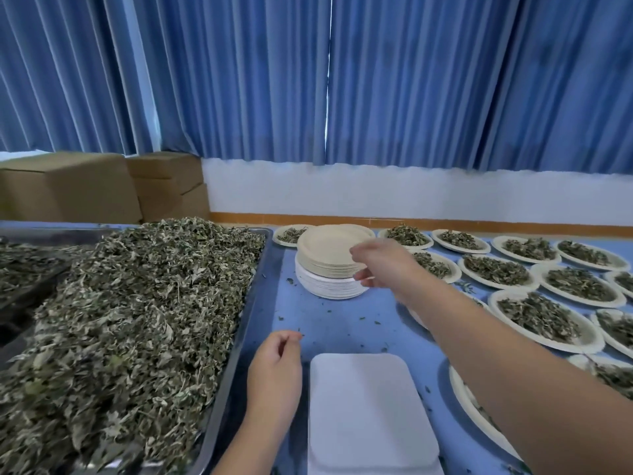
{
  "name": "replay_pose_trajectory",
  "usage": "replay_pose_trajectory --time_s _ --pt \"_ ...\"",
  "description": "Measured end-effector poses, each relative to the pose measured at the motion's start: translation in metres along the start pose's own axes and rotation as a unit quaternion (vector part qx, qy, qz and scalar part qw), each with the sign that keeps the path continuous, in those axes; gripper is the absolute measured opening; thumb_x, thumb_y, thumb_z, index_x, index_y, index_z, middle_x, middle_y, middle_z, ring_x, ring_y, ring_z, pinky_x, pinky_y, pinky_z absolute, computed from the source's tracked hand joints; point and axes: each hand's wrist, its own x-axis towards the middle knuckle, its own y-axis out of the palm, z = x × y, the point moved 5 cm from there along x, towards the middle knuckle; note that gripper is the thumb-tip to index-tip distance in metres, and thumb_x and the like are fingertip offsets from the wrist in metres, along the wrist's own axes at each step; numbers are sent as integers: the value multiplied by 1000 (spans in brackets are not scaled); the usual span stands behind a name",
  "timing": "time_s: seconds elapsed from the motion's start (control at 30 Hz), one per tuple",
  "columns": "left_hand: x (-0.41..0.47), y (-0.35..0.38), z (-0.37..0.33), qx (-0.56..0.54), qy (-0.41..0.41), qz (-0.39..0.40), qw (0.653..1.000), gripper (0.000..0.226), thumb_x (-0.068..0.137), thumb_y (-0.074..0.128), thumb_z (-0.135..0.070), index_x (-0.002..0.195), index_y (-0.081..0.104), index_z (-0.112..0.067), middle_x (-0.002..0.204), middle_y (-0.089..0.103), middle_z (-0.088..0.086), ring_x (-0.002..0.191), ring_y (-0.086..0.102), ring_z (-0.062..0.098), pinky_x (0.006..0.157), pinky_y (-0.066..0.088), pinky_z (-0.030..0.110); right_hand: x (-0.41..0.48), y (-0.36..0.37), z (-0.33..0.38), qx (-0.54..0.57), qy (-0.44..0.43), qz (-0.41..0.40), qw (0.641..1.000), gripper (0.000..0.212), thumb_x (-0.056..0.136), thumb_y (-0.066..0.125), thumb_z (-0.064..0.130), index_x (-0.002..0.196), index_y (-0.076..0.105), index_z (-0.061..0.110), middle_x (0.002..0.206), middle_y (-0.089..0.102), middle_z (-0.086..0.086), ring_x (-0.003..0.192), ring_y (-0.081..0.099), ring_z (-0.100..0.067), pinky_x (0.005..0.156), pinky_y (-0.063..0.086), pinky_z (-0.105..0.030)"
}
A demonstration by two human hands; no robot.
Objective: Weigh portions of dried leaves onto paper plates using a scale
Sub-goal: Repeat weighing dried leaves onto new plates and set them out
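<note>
The plates (329,250) sit upper middle, just left of your right grip (383,265). Its fingers (356,252) reach round the stack's right rim; I cannot tell if they pinch. Your left grip (274,365) hangs loose, empty, by the scale (366,406), lower middle.

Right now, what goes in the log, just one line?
step: fetch plate | right hand: at plate stack rim, grip unclear | left hand: loose, beside scale | scale: bare | leaf tray: heaped

The metal tray (251,296) is gleaming glossy around rough, matt dried leaves (137,320). The paper plates (329,255) are looking matt; the white scale (366,413) is showing smooth plastic.
</note>
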Motion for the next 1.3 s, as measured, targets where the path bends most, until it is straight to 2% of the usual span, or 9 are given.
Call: replay_pose_trajectory --time_s 0.13,0.23,0.3,0.43,0.6,0.7,0.87,1.13,1.3 --pt "2 0 1 -23 -16 -1 1000 19 95 53 -18 85 66 -28 89 69 -9 90 62 12 77 45 31 34 22 13 -400 -107 43 909 37 97 51 18 132 56 8 140 49 -9 121 52 -27 98 44 -34" --pt "1 -1 1 -22 -22 4 1000 19 94 52 -17 86 67 -26 90 68 -7 88 61 15 78 44 32 45 32 9 -476 -91 83 871 21 95 45 10 88 65 9 94 60 -7 100 51 -28 74 43 -29" --pt "2 0 1 -8 -21 10 1000 19 94 52 -18 87 66 -27 93 68 -8 89 60 16 77 43 32 49 32 9 -491 -78 85 864 23 93 45 6 90 68 7 91 62 -7 92 53 -27 70 40 -26" --pt "2 1 -1 -7 -23 12 1000 19 94 51 -18 88 67 -28 92 66 -8 82 55 14 73 40 30 54 29 14 -471 -95 82 873 27 90 49 6 104 73 5 101 70 -10 93 60 -24 70 41 -24" --pt "3 1 -1 -19 -27 13 999 19 94 52 -18 86 67 -27 88 66 -8 78 54 13 70 40 30 58 23 19 -414 -94 81 902 22 92 53 12 95 74 4 70 66 -5 59 53 -18 50 42 -19" --pt "3 1 -2 -21 -30 16 999 18 92 54 -17 85 67 -28 86 66 -8 74 53 11 68 39 29 59 21 22 -331 -77 71 938 17 96 52 10 100 68 5 83 68 -23 64 60 -27 60 55 -31" --pt "4 1 -1 -13 -31 26 999 17 93 53 -18 87 66 -28 90 64 -8 76 51 12 70 39 30 56 13 24 -281 -96 24 955 19 93 51 3 103 68 6 87 72 -13 85 70 -28 86 56 -43" --pt "-1 -4 -12 -6 9 -13 1000 22 93 51 -12 89 64 -30 103 64 -5 98 59 13 87 46 32 -11 -18 2 -56 -136 -82 986 14 89 60 14 86 69 23 93 69 -2 92 67 -21 81 52 -34" --pt "-7 -22 -25 -167 -32 -40 985 24 95 52 -14 92 70 -29 90 65 -3 75 58 11 65 42 27 -92 -35 -28 66 -119 -62 989 27 90 56 9 77 75 24 88 72 -1 80 70 -12 75 56 -25"
